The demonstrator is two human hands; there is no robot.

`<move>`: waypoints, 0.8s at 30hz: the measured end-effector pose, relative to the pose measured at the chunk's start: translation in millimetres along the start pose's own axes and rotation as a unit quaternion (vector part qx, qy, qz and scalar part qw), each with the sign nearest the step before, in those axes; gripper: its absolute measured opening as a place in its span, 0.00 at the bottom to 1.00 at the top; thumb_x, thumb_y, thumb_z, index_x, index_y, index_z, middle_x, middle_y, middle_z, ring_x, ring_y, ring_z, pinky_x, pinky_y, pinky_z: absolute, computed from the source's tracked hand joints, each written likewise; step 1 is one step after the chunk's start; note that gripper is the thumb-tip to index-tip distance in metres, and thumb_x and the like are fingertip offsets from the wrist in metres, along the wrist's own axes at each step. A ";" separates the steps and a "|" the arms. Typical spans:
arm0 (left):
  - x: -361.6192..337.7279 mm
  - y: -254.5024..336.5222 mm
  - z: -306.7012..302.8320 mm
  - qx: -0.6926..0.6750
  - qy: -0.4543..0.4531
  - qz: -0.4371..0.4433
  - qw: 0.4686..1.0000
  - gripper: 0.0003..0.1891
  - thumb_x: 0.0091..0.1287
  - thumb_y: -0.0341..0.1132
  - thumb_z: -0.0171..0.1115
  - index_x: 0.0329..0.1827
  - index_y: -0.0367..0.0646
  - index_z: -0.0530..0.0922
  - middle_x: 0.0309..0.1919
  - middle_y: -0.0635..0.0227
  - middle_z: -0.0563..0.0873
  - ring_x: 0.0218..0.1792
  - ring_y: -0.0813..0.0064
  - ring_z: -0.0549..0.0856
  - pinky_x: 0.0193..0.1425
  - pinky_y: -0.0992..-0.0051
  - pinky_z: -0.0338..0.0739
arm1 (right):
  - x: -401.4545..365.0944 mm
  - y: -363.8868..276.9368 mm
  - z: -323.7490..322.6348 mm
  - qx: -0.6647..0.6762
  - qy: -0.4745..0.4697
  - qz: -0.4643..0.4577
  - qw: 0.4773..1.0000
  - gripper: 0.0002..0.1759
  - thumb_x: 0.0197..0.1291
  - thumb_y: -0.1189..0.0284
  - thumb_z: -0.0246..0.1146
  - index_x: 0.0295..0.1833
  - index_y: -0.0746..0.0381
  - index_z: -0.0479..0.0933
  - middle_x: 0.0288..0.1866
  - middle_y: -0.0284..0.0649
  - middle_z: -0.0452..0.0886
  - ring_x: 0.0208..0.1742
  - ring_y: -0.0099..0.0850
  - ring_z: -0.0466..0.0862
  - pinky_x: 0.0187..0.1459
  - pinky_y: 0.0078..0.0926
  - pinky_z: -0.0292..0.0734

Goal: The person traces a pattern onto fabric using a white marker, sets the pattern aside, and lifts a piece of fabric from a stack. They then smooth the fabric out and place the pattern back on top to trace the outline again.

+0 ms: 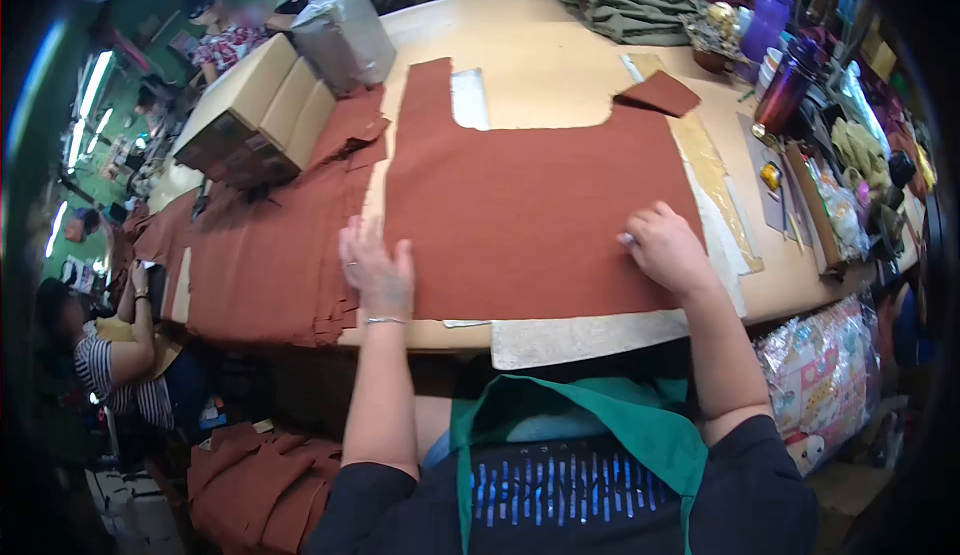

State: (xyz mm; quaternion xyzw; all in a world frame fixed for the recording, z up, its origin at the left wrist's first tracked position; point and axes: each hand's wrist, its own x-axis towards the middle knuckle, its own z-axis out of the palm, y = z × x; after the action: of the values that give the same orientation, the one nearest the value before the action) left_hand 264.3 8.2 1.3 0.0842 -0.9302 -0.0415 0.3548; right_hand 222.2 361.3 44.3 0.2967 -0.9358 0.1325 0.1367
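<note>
A rust-brown cut fabric piece (540, 220) with a wide notch at its far side lies flat on the table in front of me. At its left edge my left hand (378, 267) rests with fingers stretched out and the thumb apart, holding nothing. Over the right part of the fabric, my right hand (668, 247) is closed, fingers curled together. A small pale bit shows at its fingertips, too small to name. White pattern sheet (590, 341) edges stick out from under the fabric at the front and right. One corner of the fabric (660, 93) is folded over at the far right.
Stacked brown fabric (270, 255) lies at the left, with a cardboard box (255, 110) and a grey wrapped block (345, 35) on it. Bottles (785, 85), tools and a tray (815, 205) crowd the right side. Olive cloth (630, 0) lies at the back. Other people are around the table.
</note>
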 end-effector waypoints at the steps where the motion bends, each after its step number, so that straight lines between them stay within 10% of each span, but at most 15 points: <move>1: -1.0 11.8 -5.4 0.024 -0.005 0.044 0.999 0.26 0.50 0.38 0.63 0.54 0.45 0.68 0.59 0.58 0.62 0.61 0.56 0.59 0.58 0.57 0.61 | -5.4 2.9 1.3 0.001 -0.015 0.022 1.000 0.07 0.47 0.71 0.59 0.24 0.63 0.73 0.27 0.40 0.76 0.34 0.39 0.75 0.38 0.33 0.72; 5: 1.9 81.1 -24.6 -0.078 -0.232 0.062 0.967 0.25 0.55 0.45 0.59 0.56 0.49 0.68 0.64 0.60 0.56 0.66 0.54 0.50 0.60 0.42 0.51 | 1.0 11.1 -20.0 -0.016 -0.105 0.139 0.985 0.06 0.49 0.74 0.56 0.26 0.65 0.74 0.29 0.46 0.77 0.34 0.43 0.77 0.41 0.36 0.72; 10: -0.7 120.4 -9.6 -0.089 -0.326 0.153 0.929 0.30 0.59 0.55 0.50 0.62 0.52 0.62 0.66 0.61 0.52 0.67 0.56 0.47 0.59 0.37 0.47 | 48.2 65.0 12.5 0.003 0.017 0.172 0.985 0.07 0.51 0.75 0.54 0.27 0.67 0.74 0.33 0.49 0.77 0.37 0.45 0.77 0.41 0.37 0.72; 24: -0.5 120.6 -4.9 -0.105 -0.350 0.151 0.919 0.29 0.60 0.54 0.49 0.63 0.53 0.61 0.65 0.62 0.53 0.67 0.57 0.48 0.60 0.40 0.48 | 160.9 148.1 69.0 -0.050 -0.092 0.323 0.941 0.14 0.57 0.68 0.49 0.46 0.59 0.74 0.51 0.43 0.73 0.54 0.40 0.71 0.53 0.42 0.67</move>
State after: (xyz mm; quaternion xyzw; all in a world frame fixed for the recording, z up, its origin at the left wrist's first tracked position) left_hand 252.5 126.7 21.1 -0.1146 -0.9870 -0.1118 0.0153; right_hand -4.1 371.8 9.5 -0.0179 -0.9953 0.0944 0.0144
